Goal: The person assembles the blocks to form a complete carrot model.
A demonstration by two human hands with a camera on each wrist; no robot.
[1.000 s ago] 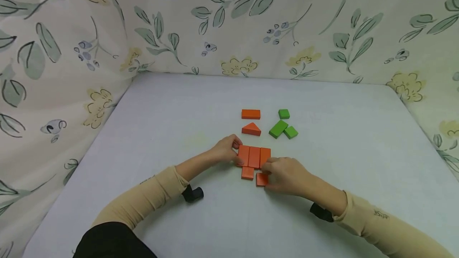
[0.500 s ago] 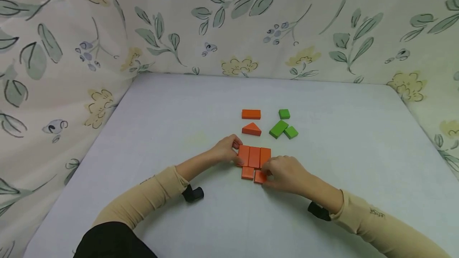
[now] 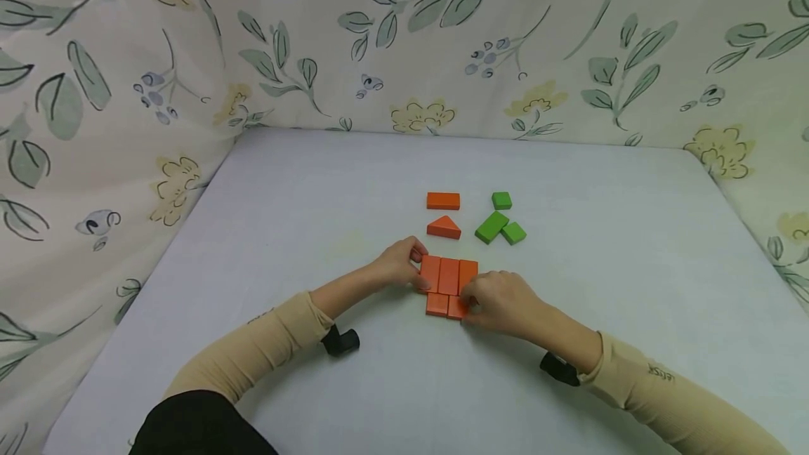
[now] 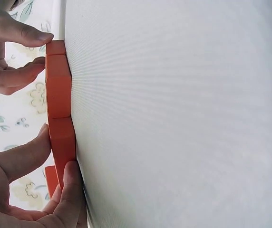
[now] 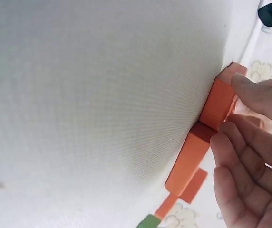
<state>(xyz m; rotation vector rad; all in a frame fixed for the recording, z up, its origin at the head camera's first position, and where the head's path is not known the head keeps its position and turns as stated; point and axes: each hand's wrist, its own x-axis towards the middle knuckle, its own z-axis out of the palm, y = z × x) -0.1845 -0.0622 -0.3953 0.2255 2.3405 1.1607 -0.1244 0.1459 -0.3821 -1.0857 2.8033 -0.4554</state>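
Three orange rectangular blocks lie side by side, the left block (image 3: 430,272), the middle block (image 3: 449,277) and the right block (image 3: 468,275). Below them sit two small orange square blocks, the left square (image 3: 436,304) and the right square (image 3: 454,307), which touch. My left hand (image 3: 398,264) grips the left rectangular block, thumb at its near end and fingers at its far side. Thumb and fingertips of my right hand (image 3: 505,304) pinch the right square block, partly hiding it. In the right wrist view that square block (image 5: 218,104) meets the end of the rectangular block (image 5: 189,161).
Behind the group lie an orange triangular block (image 3: 444,228) and an orange rectangular block (image 3: 443,201). To their right are a green rectangular block (image 3: 491,227) and two small green blocks, one far (image 3: 502,201) and one near (image 3: 513,233). A floral cloth (image 3: 404,41) borders the white table (image 3: 607,244).
My right hand has slid the right square block up and left, from apart to against the left square and the rectangular blocks. My left hand has stayed in place.
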